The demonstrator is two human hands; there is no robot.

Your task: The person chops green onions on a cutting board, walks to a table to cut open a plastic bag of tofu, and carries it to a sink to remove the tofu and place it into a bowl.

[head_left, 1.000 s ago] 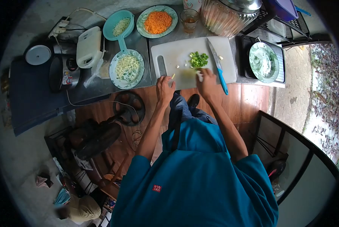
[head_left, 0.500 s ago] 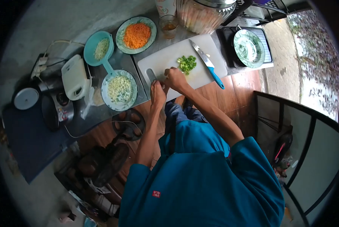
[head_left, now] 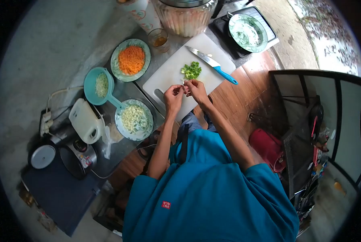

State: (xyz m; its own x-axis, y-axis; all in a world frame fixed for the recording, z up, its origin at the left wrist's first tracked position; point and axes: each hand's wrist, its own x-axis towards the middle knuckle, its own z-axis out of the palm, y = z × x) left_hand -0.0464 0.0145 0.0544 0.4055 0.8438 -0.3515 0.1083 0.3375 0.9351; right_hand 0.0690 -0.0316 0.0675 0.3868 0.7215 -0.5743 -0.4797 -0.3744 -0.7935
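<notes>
My left hand (head_left: 174, 97) and my right hand (head_left: 195, 89) meet over the near part of a white cutting board (head_left: 206, 48). Their fingertips are pinched close together around something small and pale that I cannot make out. Just beyond them lies a small pile of chopped green onion (head_left: 191, 70). To its right a knife (head_left: 212, 64) with a blue handle rests across the board, its handle over the near edge. A tiny pale piece lies beside the blade.
Left of the board stand a plate of shredded carrot (head_left: 131, 59), a turquoise strainer (head_left: 87, 86) and a plate of pale shreds (head_left: 134, 120). Behind are a glass (head_left: 159, 40) and a large jar (head_left: 184, 18). A plate (head_left: 248, 33) sits on the stove at right.
The view has turned, so the counter appears rotated. My hands have come up from the board's near edge toward the green onion, fingertips now together. Knife and pile stay on the board.
</notes>
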